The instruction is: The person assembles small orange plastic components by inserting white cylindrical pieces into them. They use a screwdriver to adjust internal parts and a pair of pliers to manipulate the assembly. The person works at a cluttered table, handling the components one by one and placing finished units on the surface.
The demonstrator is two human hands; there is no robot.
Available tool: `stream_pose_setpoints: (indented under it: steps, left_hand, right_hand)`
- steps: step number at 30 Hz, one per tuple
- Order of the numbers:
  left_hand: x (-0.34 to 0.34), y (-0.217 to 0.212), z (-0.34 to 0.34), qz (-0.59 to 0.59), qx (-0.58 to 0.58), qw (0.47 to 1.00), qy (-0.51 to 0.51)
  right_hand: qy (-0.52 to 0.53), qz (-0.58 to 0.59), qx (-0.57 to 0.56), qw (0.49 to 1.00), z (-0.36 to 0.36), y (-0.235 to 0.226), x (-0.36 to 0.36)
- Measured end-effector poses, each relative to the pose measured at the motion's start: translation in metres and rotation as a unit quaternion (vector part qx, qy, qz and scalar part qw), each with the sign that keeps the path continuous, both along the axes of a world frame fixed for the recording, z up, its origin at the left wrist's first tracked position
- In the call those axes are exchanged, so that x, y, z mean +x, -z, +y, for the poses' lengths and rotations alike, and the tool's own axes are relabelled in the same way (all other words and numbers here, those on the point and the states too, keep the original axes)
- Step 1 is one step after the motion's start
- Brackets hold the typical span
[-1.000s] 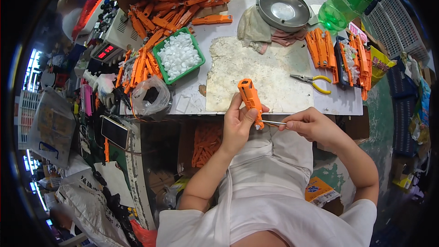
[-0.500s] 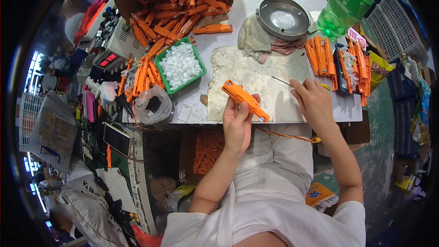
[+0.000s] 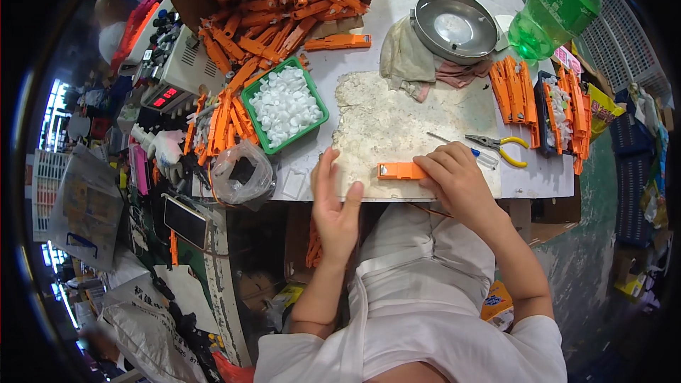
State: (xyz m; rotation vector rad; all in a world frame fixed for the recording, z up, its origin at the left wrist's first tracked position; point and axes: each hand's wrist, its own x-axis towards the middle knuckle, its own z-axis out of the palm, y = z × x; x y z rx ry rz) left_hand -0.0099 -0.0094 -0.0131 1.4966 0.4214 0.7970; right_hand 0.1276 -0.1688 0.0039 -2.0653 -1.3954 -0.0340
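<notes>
My right hand (image 3: 454, 179) grips one end of an orange plastic housing (image 3: 399, 170), which lies sideways at the front of the worn white mat (image 3: 362, 110). To the left, my left hand (image 3: 335, 209) is empty at the table's front edge, its thumb and fingers apart. Just beyond my right hand lies a screwdriver (image 3: 485, 159) with a clear handle, its shaft partly hidden by the hand. Beside it rest pliers (image 3: 512, 152) with yellow handles.
A green tray (image 3: 323, 119) of white caps stands left of the mat. Orange housings (image 3: 284, 7) fill a box at the back left; more housings (image 3: 512, 91) lie at the right. A metal bowl (image 3: 489, 32) sits on a rag (image 3: 406, 53), near a green bottle (image 3: 557, 10).
The orange housing has passed from my left hand to my right and now lies on the mat. My left hand has opened and moved left. My right hand has come away from the screwdriver.
</notes>
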Motion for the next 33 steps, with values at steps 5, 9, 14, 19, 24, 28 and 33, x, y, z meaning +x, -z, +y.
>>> stream_pose_setpoints:
  steps: [5, 9, 14, 19, 24, 28, 33]
  left_hand:
    - [-0.009, -0.005, 0.025, 0.151, 0.260, 0.953, 0.033]
    - [0.008, -0.005, 0.025, 0.152, 0.385, 0.906, 0.084]
    - [0.022, -0.002, 0.023, 0.162, 0.475, 0.857, 0.119]
    - [0.017, 0.004, 0.026, 0.144, 0.481, 0.857, 0.113]
    - [0.016, 0.007, 0.026, 0.139, 0.476, 0.860, 0.118]
    - [0.014, 0.011, 0.026, 0.134, 0.474, 0.863, 0.116]
    - [0.016, 0.007, 0.025, 0.141, 0.469, 0.865, 0.111]
  right_hand:
    - [-0.005, 0.122, 0.006, 0.993, 0.001, -0.004, 0.009]
    - [0.002, 0.168, 0.012, 0.986, 0.019, -0.010, 0.026]
    - [0.086, -0.070, 0.074, 0.991, 0.041, -0.002, 0.043]
    - [0.079, -0.042, 0.095, 0.991, 0.009, -0.006, 0.016]
    - [0.101, -0.105, 0.089, 0.985, -0.015, 0.025, -0.007]
    - [0.135, -0.124, 0.118, 0.976, -0.015, 0.031, -0.009]
    - [0.152, -0.139, 0.125, 0.971, -0.016, 0.035, -0.010]
